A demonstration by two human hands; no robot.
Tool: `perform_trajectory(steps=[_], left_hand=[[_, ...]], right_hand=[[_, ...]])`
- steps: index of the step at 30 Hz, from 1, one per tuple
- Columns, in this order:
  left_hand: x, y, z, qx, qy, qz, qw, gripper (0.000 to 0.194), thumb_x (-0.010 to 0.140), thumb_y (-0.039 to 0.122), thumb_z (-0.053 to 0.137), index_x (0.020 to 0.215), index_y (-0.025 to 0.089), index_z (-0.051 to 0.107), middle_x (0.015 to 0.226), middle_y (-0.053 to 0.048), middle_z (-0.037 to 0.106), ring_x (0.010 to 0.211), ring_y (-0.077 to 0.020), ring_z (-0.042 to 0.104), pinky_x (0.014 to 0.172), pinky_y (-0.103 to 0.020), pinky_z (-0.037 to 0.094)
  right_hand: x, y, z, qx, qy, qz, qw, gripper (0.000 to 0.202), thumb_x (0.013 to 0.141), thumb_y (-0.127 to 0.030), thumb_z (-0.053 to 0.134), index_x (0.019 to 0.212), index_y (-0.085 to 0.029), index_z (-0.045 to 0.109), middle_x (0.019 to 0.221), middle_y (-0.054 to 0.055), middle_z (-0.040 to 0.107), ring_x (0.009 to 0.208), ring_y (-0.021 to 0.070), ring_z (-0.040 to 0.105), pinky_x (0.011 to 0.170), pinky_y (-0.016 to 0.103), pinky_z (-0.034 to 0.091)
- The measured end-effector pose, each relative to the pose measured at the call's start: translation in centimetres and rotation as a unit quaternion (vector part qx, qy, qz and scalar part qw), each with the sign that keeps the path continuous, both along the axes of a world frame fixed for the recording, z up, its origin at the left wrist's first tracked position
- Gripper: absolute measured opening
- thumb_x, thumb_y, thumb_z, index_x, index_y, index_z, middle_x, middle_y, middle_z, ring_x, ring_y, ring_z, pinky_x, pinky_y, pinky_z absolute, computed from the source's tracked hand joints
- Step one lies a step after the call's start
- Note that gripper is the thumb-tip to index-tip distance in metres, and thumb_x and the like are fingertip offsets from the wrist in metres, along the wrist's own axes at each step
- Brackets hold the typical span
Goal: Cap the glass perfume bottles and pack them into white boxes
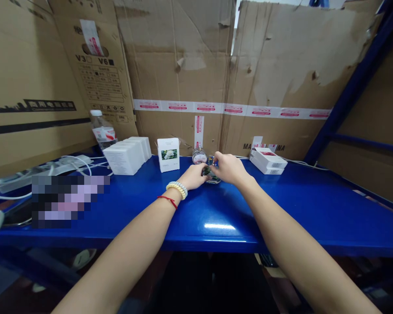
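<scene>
Near the back middle of the blue table, a small glass bottle [212, 179] stands between my hands. My left hand [194, 175] is closed around its left side. At the bottle's top, my right hand [228, 167] has its fingers bent around the neck area, where a small shiny metallic part [211, 160] shows. Just behind is a round clear container [199, 156] with a pinkish label. To the left stands an upright white box [169, 155] with a white flower picture.
White boxes [126, 157] stand in a row at the back left, before a water bottle [104, 131]. More white boxes [268, 161] lie at the back right. Cables and a power strip [49, 168] occupy the left of the blue table [196, 226]. Cardboard [183, 78] walls the back.
</scene>
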State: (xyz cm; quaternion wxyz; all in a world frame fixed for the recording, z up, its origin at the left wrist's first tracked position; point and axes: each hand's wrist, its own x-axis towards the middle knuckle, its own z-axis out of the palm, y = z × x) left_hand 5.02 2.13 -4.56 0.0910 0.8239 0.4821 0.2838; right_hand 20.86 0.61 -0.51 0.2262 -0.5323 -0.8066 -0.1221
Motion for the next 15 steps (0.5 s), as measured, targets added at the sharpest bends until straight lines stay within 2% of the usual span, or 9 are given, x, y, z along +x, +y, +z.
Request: perform_trajectory(steps=[5, 11, 15], left_hand=[[0.0, 0.1, -0.2, 0.009, 0.021, 0.001, 1.000, 0.031, 0.078, 0.032, 0.061, 0.104, 0.015, 0.062, 0.092, -0.010, 0.068, 0.084, -0.0238, 0.064, 0.073, -0.031, 0.048], [0.1, 0.2, -0.3, 0.001, 0.018, -0.006, 1.000, 0.033, 0.079, 0.028, 0.060, 0.108, 0.014, 0.060, 0.095, -0.011, 0.068, 0.091, -0.0253, 0.064, 0.082, -0.033, 0.048], [0.0, -0.1, -0.1, -0.001, 0.022, -0.001, 1.000, 0.033, 0.079, 0.031, 0.060, 0.108, 0.014, 0.060, 0.095, -0.011, 0.068, 0.090, -0.0245, 0.065, 0.081, -0.032, 0.048]], right_hand=[[-1.4, -1.5, 0.6, -0.035, -0.055, -0.058, 0.996, 0.023, 0.084, -0.025, 0.046, 0.103, -0.015, 0.054, 0.095, 0.018, 0.067, 0.088, 0.0291, 0.065, 0.069, 0.033, 0.045], [-1.8, -1.6, 1.2, -0.070, -0.065, -0.038, 0.995, 0.025, 0.080, -0.020, 0.049, 0.103, -0.014, 0.054, 0.096, 0.020, 0.066, 0.092, 0.0313, 0.065, 0.069, 0.034, 0.047], [-1.0, -0.7, 0.8, -0.073, -0.008, -0.020, 0.997, 0.027, 0.075, -0.020, 0.053, 0.101, -0.016, 0.059, 0.095, 0.017, 0.067, 0.085, 0.0278, 0.065, 0.066, 0.032, 0.045]])
